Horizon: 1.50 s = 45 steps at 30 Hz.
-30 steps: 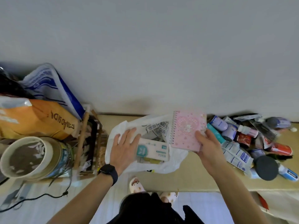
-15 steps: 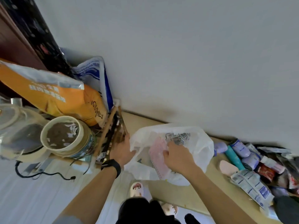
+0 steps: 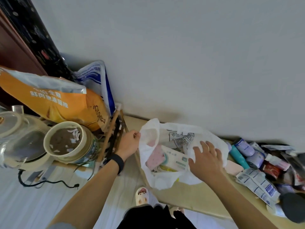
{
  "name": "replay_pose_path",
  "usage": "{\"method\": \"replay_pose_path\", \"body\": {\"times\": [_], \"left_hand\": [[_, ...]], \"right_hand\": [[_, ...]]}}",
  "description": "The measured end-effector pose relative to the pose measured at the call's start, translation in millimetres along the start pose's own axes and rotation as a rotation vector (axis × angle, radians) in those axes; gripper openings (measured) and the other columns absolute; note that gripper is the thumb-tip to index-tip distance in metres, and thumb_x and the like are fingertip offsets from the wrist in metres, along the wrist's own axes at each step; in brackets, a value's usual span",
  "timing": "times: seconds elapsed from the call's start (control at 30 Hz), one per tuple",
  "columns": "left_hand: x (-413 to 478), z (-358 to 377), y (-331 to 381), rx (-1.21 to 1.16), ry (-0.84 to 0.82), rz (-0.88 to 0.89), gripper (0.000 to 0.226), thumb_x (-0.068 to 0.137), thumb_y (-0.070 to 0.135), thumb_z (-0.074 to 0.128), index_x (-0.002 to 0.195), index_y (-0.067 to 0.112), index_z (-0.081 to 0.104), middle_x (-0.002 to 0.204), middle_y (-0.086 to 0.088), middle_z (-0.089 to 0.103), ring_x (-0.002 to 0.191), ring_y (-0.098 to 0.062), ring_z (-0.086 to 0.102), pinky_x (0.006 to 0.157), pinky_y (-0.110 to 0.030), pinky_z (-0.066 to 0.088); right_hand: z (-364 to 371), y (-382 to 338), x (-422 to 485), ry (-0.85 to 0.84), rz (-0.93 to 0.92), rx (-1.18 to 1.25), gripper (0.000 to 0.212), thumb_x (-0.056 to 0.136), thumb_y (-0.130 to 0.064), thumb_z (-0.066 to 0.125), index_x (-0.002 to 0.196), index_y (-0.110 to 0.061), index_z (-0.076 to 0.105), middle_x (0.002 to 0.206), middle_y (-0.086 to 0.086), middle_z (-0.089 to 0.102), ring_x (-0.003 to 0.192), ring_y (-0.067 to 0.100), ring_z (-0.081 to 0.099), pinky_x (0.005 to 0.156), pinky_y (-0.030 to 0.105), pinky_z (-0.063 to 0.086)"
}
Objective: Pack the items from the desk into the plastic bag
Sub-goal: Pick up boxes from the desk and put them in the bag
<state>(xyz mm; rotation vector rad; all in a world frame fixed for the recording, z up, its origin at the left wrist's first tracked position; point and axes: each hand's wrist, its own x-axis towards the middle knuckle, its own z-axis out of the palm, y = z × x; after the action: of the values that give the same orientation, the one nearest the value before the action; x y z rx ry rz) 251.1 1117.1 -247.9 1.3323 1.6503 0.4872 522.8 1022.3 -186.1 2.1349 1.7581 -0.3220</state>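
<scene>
A white plastic bag (image 3: 212,141) lies open on the beige desk (image 3: 194,195). Inside it I see a pink notebook (image 3: 155,157) and a white tissue pack (image 3: 175,161). My left hand (image 3: 130,143) pinches the bag's left rim and holds it open. My right hand (image 3: 206,158) hovers over the bag's right side with fingers spread and nothing in it. A pile of items lies on the desk to the right: a teal tube (image 3: 239,156), purple bottles (image 3: 244,147), a red-labelled bottle (image 3: 272,168) and white-blue sachet strips (image 3: 259,184).
Left of the desk stands a wooden rack (image 3: 113,129) with an orange pet-food bag (image 3: 54,103), a blue-white sack (image 3: 97,80) and a round tub (image 3: 69,142). A black cable (image 3: 46,183) trails on the floor. A black round object (image 3: 293,205) sits at the desk's right corner.
The pink notebook went from my right hand into the bag. My right hand has let go and drawn back over the bag's right side. My left hand shifted to the bag's rim.
</scene>
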Motion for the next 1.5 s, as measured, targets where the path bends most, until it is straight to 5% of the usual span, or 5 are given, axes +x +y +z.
{"method": "replay_pose_path", "body": {"times": [0.23, 0.53, 0.87, 1.13, 1.5], "left_hand": [[5.8, 15.1, 55.6, -0.053, 0.07, 0.055, 0.027, 0.103, 0.032, 0.046, 0.112, 0.013, 0.062, 0.102, -0.006, 0.067, 0.094, -0.025, 0.063, 0.089, -0.043, 0.053], [-4.6, 22.4, 70.4, 0.274, 0.143, 0.182, 0.042, 0.099, 0.043, 0.047, 0.13, 0.015, 0.044, 0.125, -0.013, 0.057, 0.108, -0.035, 0.058, 0.085, -0.042, 0.048], [12.6, 48.6, 53.7, 1.362, 0.047, 0.779, 0.087, 0.072, 0.049, 0.077, 0.148, 0.038, 0.037, 0.165, -0.011, -0.007, 0.149, -0.042, -0.007, 0.104, -0.079, 0.009], [43.0, 61.5, 78.7, 1.671, 0.075, 0.713, 0.086, 0.083, 0.016, 0.058, 0.156, 0.031, 0.015, 0.157, -0.012, -0.035, 0.144, -0.043, -0.027, 0.102, -0.081, -0.005], [30.5, 42.0, 75.1, 1.711, -0.113, 0.457, 0.108, 0.077, 0.045, 0.071, 0.157, 0.025, 0.003, 0.151, -0.02, -0.041, 0.139, -0.048, -0.032, 0.101, -0.081, -0.002]], "right_hand": [[10.8, 88.0, 1.4, -0.027, 0.268, -0.128, 0.074, 0.087, -0.05, 0.052, 0.152, -0.032, 0.022, 0.164, 0.011, -0.017, 0.148, 0.034, -0.023, 0.115, 0.061, -0.005], [22.8, 89.5, 2.9, 0.017, 0.43, 0.486, 0.048, 0.092, -0.009, 0.046, 0.138, -0.018, 0.04, 0.13, 0.014, 0.051, 0.114, 0.038, 0.056, 0.076, 0.035, 0.036], [53.9, 20.9, -28.1, 0.471, 0.115, 0.264, 0.061, 0.076, -0.046, 0.07, 0.132, -0.025, 0.06, 0.16, 0.012, 0.028, 0.151, 0.035, 0.013, 0.116, 0.062, 0.006], [74.8, 36.9, 3.9, -0.219, 0.37, 0.333, 0.071, 0.094, -0.071, 0.014, 0.121, -0.035, 0.069, 0.166, 0.001, 0.012, 0.149, 0.034, -0.018, 0.106, 0.067, -0.026], [47.3, 112.1, 28.0, -0.125, 0.166, -0.112, 0.117, 0.071, -0.081, 0.049, 0.155, -0.031, -0.016, 0.164, 0.009, -0.003, 0.152, 0.027, 0.002, 0.106, 0.07, -0.023]]}}
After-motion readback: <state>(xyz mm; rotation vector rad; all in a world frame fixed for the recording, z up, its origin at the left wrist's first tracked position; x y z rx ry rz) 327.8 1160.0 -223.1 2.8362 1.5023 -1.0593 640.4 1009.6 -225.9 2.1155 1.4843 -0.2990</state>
